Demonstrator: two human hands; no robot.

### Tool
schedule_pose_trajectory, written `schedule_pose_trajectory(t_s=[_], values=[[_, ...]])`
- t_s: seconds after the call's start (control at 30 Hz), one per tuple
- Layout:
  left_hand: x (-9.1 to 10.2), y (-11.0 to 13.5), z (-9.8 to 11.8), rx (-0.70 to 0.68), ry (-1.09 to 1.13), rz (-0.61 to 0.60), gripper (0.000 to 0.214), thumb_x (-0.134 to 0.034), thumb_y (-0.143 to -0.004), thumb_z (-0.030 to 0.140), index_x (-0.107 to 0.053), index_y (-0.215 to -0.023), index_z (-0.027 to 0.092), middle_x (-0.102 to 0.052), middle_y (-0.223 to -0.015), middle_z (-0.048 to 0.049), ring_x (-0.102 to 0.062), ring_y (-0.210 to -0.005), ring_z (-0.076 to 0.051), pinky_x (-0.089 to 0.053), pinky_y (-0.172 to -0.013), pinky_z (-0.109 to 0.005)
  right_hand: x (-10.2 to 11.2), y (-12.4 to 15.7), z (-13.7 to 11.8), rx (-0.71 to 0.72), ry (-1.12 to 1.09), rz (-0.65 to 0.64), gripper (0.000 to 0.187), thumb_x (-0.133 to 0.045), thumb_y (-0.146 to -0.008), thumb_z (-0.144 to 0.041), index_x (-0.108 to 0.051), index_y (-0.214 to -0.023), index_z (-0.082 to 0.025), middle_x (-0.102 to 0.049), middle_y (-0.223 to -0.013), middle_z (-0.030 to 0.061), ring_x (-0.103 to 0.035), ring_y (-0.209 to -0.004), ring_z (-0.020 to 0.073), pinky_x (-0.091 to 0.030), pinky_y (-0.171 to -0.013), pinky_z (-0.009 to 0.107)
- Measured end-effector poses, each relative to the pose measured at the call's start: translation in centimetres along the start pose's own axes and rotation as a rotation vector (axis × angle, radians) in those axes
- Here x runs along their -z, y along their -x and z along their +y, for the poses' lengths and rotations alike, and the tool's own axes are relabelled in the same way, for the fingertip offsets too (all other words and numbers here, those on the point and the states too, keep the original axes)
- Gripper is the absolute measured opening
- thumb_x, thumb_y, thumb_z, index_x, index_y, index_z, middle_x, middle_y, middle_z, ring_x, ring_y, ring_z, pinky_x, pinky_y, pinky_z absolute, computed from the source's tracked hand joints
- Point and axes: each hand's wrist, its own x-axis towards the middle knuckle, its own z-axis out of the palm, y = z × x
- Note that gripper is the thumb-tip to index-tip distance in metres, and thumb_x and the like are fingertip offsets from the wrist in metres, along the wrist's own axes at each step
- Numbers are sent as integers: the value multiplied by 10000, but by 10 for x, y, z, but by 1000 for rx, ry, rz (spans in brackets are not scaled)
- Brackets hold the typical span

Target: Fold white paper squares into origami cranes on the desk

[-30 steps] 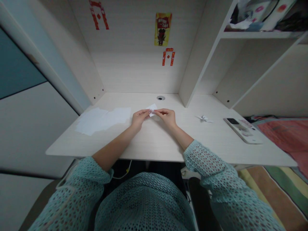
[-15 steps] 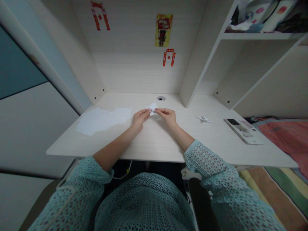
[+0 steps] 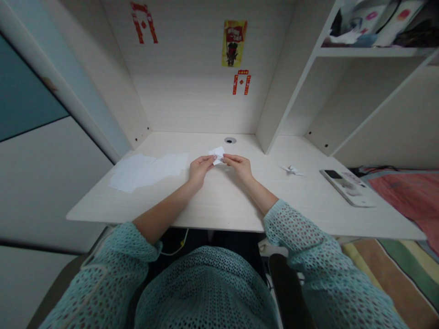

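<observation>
A small folded piece of white paper (image 3: 217, 154) is held just above the pale wooden desk (image 3: 226, 205), near its middle. My left hand (image 3: 199, 168) pinches the paper's left side with thumb and forefinger. My right hand (image 3: 240, 166) pinches its right side, fingertips almost meeting the left hand's. Both wrists rest low over the desk.
Flat white paper sheets (image 3: 147, 169) lie on the desk to the left. A small folded paper figure (image 3: 291, 169) and a white remote-like device (image 3: 347, 186) lie to the right. A cable hole (image 3: 230, 140) sits behind the hands. Shelving (image 3: 370, 50) rises at the right.
The paper's upper flap has shifted slightly between my fingertips. Both hands stay in the same place.
</observation>
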Motion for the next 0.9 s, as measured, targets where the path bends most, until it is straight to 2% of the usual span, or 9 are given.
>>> schedule_pose_trajectory(t_s=[0.37, 0.63, 0.77, 0.9], values=[[-2, 0, -2, -48, -23, 46, 300, -763, -587, 337, -664, -789, 139, -690, -871, -59, -625, -824, -138, -472, -830, -301, -2, 1, -3, 1, -16, -17, 312, -784, -515, -374, -732, -767, -198, -728, -786, 45, -644, -729, 173, -506, -760, 333], [-2, 0, -6, -109, -77, 45, 299, -751, -605, 366, -664, -782, 142, -692, -843, -60, -624, -785, -139, -477, -783, -293, -2, 0, 0, -24, -77, -26, 308, -784, -512, -352, -694, -753, -183, -713, -728, 37, -646, -679, 156, -506, -725, 308], [-2, 0, -7, -131, -142, 62, 315, -745, -607, 389, -659, -789, 147, -687, -800, -52, -614, -737, -135, -478, -743, -282, -3, 0, 3, -12, -109, 8, 278, -785, -484, -343, -596, -625, -195, -694, -679, 17, -652, -689, 165, -509, -718, 309], [-3, 2, -5, -152, -182, 42, 344, -749, -598, 388, -608, -814, 160, -676, -757, -36, -615, -693, -129, -470, -707, -266, -3, -2, 6, 1, -143, 26, 368, -786, -477, -364, -465, -558, -205, -674, -649, 4, -654, -677, 163, -511, -720, 318]])
